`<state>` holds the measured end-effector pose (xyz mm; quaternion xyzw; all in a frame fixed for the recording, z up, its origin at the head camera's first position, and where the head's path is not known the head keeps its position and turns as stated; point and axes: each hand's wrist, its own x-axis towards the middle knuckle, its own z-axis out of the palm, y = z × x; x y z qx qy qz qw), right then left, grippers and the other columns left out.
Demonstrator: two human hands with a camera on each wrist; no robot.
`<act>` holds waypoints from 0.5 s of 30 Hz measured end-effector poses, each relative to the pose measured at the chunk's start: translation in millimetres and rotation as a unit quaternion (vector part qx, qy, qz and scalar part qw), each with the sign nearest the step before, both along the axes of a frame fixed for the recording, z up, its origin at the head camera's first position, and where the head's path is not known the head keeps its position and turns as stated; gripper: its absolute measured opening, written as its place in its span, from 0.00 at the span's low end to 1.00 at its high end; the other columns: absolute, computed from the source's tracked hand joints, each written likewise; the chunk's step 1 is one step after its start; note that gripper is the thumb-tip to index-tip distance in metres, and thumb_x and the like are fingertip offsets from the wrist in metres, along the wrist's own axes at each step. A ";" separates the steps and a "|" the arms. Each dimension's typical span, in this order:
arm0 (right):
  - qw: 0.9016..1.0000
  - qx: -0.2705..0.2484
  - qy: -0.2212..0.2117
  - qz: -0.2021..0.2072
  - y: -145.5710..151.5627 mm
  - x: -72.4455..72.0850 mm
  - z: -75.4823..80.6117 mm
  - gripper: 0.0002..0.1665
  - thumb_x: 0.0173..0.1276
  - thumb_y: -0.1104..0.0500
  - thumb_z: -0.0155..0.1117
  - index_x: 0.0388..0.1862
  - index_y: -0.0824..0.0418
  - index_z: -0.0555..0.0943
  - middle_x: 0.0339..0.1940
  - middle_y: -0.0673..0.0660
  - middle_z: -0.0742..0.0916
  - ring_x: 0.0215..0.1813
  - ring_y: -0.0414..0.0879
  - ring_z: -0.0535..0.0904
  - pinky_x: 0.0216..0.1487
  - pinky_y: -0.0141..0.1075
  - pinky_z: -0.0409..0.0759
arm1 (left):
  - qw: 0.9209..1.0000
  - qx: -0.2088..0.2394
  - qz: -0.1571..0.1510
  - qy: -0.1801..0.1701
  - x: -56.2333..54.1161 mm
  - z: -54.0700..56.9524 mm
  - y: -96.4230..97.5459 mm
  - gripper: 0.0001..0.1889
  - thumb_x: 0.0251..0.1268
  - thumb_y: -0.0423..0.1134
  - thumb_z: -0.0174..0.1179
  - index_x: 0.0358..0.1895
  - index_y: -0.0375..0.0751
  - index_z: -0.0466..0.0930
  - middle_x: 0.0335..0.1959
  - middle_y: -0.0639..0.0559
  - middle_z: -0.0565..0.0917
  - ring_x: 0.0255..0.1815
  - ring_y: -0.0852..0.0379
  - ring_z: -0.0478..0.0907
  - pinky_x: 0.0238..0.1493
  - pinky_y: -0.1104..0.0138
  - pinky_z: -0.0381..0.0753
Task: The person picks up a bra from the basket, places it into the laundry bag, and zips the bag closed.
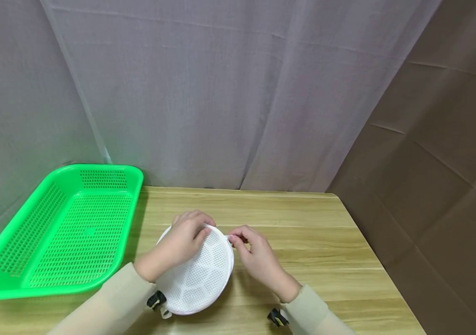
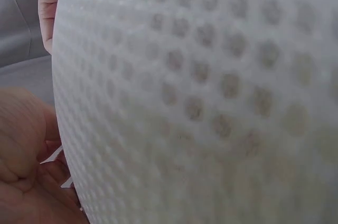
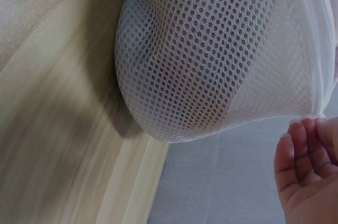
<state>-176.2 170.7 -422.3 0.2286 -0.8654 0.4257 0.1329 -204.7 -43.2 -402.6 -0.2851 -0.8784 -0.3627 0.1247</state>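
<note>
A round white mesh laundry bag (image 1: 197, 274) stands on the table with its flat top facing up. My left hand (image 1: 183, 239) grips its far edge, thumb on top and fingers over the rim. With thumb and index finger, my right hand (image 1: 258, 256) pinches a small piece at the bag's right edge, probably the zipper pull, which the fingertips mostly hide. The right wrist view shows the zipper band (image 3: 317, 49) along the rim and the rounded mesh side. Mesh fills most of the left wrist view. Contents cannot be made out.
A large green plastic basket (image 1: 130, 223) with perforated walls stands on the left of the wooden table (image 1: 305, 218). A grey curtain (image 1: 187, 102) hangs behind the table, and a brown cloth (image 1: 443, 186) hangs along the right side.
</note>
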 end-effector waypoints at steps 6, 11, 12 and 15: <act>1.000 0.005 -0.002 0.004 0.3 0.2 -1.1 0.03 0.72 0.57 0.59 0.39 0.51 0.81 0.35 0.41 0.82 0.39 0.37 0.78 0.40 0.34 0.78 | 1.000 0.007 0.012 0.017 -1.6 -4.2 -1.1 0.05 0.62 0.29 0.63 0.38 0.43 0.81 0.40 0.52 0.82 0.48 0.48 0.77 0.57 0.50 0.67; 1.000 0.005 -0.006 0.009 1.3 0.5 -1.3 0.03 0.72 0.57 0.60 0.38 0.50 0.81 0.35 0.40 0.81 0.38 0.37 0.77 0.39 0.34 0.79 | 1.000 0.013 0.027 0.005 -2.1 -4.8 -3.0 0.05 0.62 0.30 0.63 0.37 0.44 0.81 0.40 0.53 0.82 0.48 0.49 0.77 0.58 0.50 0.67; 1.000 0.005 -0.007 0.009 1.4 0.5 -1.3 0.04 0.72 0.57 0.59 0.38 0.50 0.81 0.35 0.40 0.81 0.38 0.37 0.77 0.39 0.34 0.79 | 0.999 0.015 0.028 0.003 -2.0 -4.4 -3.2 0.05 0.62 0.30 0.63 0.37 0.44 0.81 0.40 0.53 0.82 0.49 0.49 0.77 0.58 0.50 0.67; 1.000 0.007 -0.009 0.007 1.5 0.6 -0.7 0.04 0.72 0.56 0.59 0.38 0.49 0.81 0.35 0.39 0.81 0.39 0.37 0.77 0.39 0.34 0.78 | 0.999 0.017 0.029 -0.003 -1.8 -3.2 -3.6 0.05 0.62 0.30 0.62 0.37 0.44 0.81 0.40 0.53 0.82 0.49 0.49 0.77 0.58 0.50 0.67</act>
